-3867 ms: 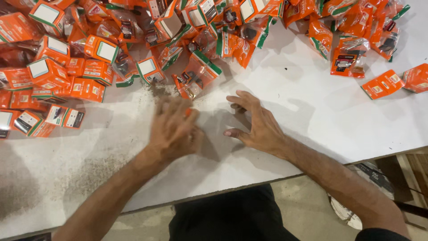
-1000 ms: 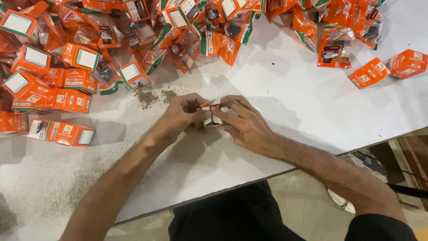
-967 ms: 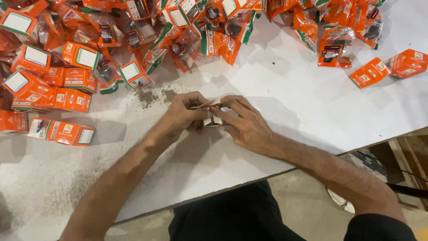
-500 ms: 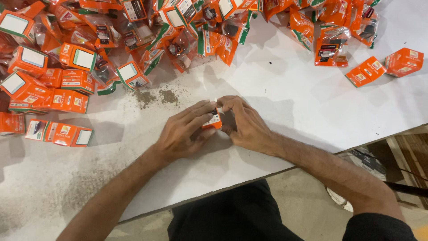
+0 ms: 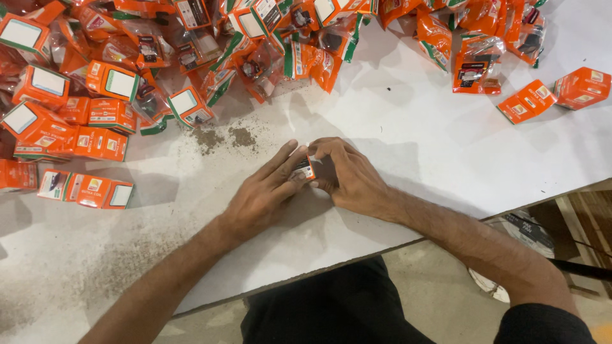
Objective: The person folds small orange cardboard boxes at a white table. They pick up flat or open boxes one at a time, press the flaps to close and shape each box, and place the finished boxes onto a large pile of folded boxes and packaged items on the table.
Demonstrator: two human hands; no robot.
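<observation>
My left hand (image 5: 264,194) and my right hand (image 5: 350,177) meet over the middle of the white table (image 5: 414,134). Between their fingertips they hold one small orange box (image 5: 305,169), mostly covered by fingers, pressed low against the tabletop. Only its end flap shows. A big heap of orange boxes and clear orange packets (image 5: 191,51) lies along the far side, just beyond my hands.
Dark crumbs (image 5: 223,137) lie on the table just left of my hands. Two orange boxes (image 5: 554,94) sit apart at the far right. More boxes (image 5: 83,190) lie at the left. The table's front edge (image 5: 357,255) runs close to my body; floor clutter shows at the lower right.
Both hands, spread flat on the table at first, came together on a small orange box, then lowered it to the tabletop and closed further around it.
</observation>
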